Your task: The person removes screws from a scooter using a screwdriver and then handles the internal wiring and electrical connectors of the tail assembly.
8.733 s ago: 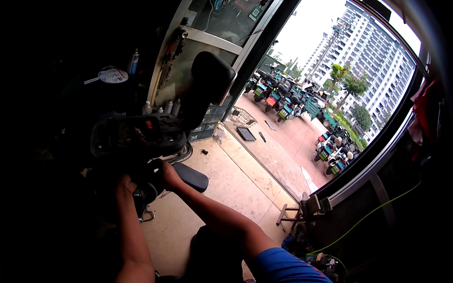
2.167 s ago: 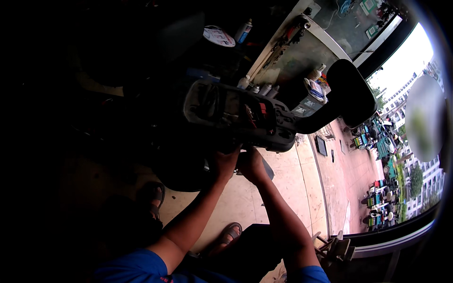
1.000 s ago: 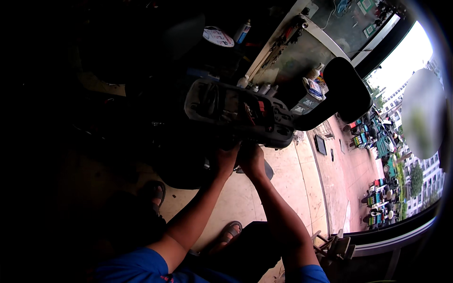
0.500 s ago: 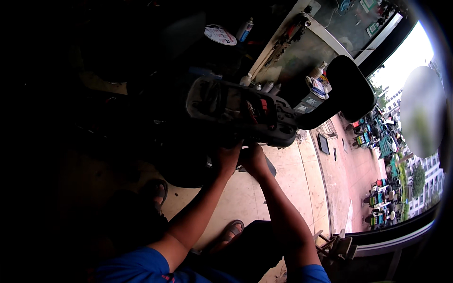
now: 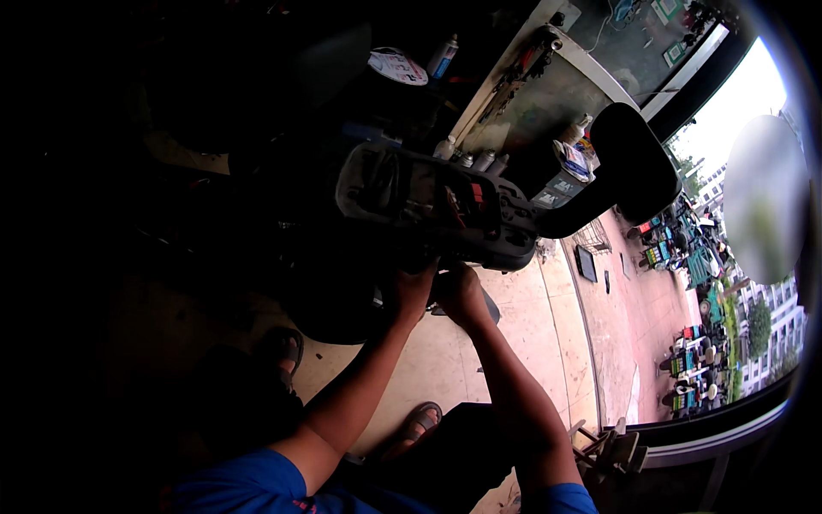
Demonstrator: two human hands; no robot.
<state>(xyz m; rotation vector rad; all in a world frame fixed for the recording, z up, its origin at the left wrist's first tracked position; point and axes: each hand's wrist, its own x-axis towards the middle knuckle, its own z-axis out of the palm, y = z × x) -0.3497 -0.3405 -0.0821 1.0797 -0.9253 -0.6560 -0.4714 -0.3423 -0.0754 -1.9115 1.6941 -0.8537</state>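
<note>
A black two-wheeler body fills the middle of the view, much of it in shadow. On it is an open black compartment with dark and red items inside, and a black padded backrest rises at its right end. My left hand reaches up beneath the compartment, its fingers hidden in shadow. Close beside it, my right hand has curled fingers at the same underside; what they grip is hidden. A black pad is partly visible behind my right hand.
Behind stand spray cans and bottles by a glass-panelled door. At right, a doorway opens on pink paving with parked scooters, a wire basket and a black tray. A wooden stool stands at lower right; my sandalled feet are below.
Since the oldest frame, my view has turned and tilted, putting the compartment farther right and my hands closer beneath it. Over the last second, my hands have barely moved.
</note>
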